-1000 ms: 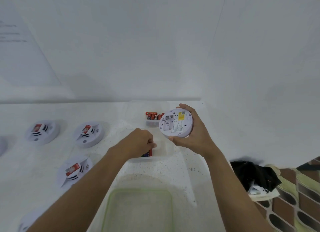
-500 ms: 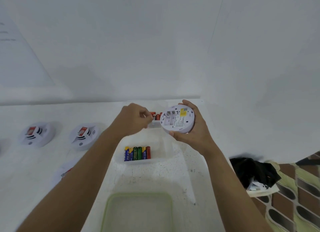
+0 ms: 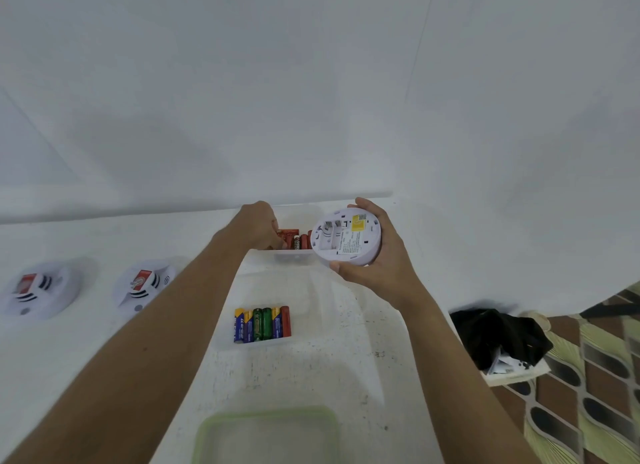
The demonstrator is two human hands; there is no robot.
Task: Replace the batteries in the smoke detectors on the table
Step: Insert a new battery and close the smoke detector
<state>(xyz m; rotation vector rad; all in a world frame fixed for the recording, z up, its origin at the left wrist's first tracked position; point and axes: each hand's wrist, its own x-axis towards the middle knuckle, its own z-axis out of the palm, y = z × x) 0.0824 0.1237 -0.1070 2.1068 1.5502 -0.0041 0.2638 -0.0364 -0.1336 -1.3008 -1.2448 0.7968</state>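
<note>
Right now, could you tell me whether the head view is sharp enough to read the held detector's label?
Head view: no, print on the smoke detector is too soft to read; even light, no glare; wide-angle distortion bows the table edge.

Smoke detectors: 3 total, 1 lifted detector point(image 3: 346, 237), 2 desk detectors point(image 3: 38, 290) point(image 3: 143, 283) on desk point(image 3: 52, 353). Near tray point(image 3: 311, 325): 6 mixed batts point(image 3: 262, 324) (3 blue/yellow, 2 green, 1 red). Far tray point(image 3: 294, 257): red batts point(image 3: 301, 242), part hidden, no exact cnt. Green-rim lid point(image 3: 266, 415): 1.
</note>
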